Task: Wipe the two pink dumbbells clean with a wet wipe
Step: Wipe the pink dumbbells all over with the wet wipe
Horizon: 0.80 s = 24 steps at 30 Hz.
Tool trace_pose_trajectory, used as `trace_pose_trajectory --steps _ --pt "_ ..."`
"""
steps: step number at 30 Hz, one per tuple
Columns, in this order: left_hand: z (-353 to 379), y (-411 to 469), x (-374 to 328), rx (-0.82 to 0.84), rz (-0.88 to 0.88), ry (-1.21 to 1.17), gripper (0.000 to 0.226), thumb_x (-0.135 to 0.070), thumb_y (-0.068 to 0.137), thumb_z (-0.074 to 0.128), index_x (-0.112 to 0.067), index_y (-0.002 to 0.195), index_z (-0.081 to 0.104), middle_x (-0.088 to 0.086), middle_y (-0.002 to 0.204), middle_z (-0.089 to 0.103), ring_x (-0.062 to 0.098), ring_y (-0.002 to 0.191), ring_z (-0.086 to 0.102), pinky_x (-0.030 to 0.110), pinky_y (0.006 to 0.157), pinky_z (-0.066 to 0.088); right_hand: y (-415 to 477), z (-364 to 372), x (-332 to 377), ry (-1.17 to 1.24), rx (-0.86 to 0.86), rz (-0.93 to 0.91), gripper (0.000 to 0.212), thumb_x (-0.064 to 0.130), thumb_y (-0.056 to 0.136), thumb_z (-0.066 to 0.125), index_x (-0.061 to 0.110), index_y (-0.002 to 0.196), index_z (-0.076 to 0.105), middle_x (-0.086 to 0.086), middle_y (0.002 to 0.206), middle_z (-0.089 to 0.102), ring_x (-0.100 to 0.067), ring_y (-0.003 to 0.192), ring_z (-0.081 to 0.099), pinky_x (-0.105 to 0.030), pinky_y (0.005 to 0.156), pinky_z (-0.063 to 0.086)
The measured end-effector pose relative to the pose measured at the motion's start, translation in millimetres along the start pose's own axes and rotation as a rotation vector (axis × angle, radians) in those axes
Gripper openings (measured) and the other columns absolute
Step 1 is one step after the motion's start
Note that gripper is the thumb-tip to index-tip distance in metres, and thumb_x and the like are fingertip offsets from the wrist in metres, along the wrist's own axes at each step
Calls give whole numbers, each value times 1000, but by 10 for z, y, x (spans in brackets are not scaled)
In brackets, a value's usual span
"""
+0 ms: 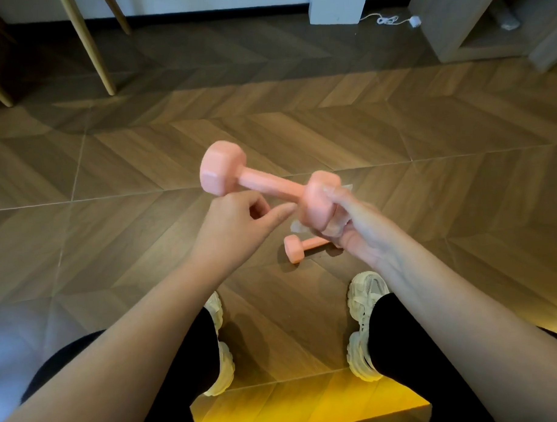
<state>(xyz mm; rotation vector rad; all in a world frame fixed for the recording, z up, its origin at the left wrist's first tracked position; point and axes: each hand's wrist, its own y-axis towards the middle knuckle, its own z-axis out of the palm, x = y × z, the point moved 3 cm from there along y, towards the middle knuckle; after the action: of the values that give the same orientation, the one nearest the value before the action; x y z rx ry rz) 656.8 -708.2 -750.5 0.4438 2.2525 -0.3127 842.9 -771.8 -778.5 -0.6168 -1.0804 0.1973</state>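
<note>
My right hand [344, 221] grips the near head of a pink dumbbell [257, 183] and holds it in the air above the floor. A translucent wet wipe [298, 229] is pressed between that hand and the dumbbell head, with its edges sticking out. My left hand [236, 221] hovers just left of the bar with loosely curled fingers, holding nothing. The second pink dumbbell [296, 248] lies on the wooden floor below, partly hidden by my right hand.
My two white sneakers [366, 321] stand on the herringbone wood floor [112, 185] beneath my arms. Wooden chair legs [88, 43] rise at the back left. A white post [336, 3], a white cable [390, 20] and a grey cabinet [472, 24] stand at the back right.
</note>
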Motion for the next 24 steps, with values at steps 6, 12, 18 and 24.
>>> trace_pose_trajectory --steps 6,12,18,24 --pt "59 221 -72 -47 -499 -1077 29 -45 83 74 -19 83 62 -7 69 65 8 65 61 26 68 44 -87 201 32 88 148 3 44 34 78 72 4 109 69 -13 102 70 -25 89 70 -40 86 56" --pt "-36 216 -175 -396 -577 -1794 30 -14 94 55 -15 67 42 -3 49 46 14 43 52 27 56 46 -225 506 60 -226 215 -28 59 48 78 75 3 116 65 -1 82 74 -18 83 71 -40 88 54" --pt "-103 224 -165 -381 -602 -1719 31 -14 92 47 -19 66 31 -6 48 28 11 38 29 24 47 35 -394 566 156 -718 101 -690 45 33 94 66 19 137 60 11 136 62 -2 128 53 -22 103 44" --pt "-98 236 -196 -386 -612 -1772 32 -10 90 48 -17 65 31 -4 47 29 11 37 30 17 41 36 -497 585 187 -895 175 -938 49 49 95 52 22 136 56 0 155 42 -12 147 31 -60 115 29"
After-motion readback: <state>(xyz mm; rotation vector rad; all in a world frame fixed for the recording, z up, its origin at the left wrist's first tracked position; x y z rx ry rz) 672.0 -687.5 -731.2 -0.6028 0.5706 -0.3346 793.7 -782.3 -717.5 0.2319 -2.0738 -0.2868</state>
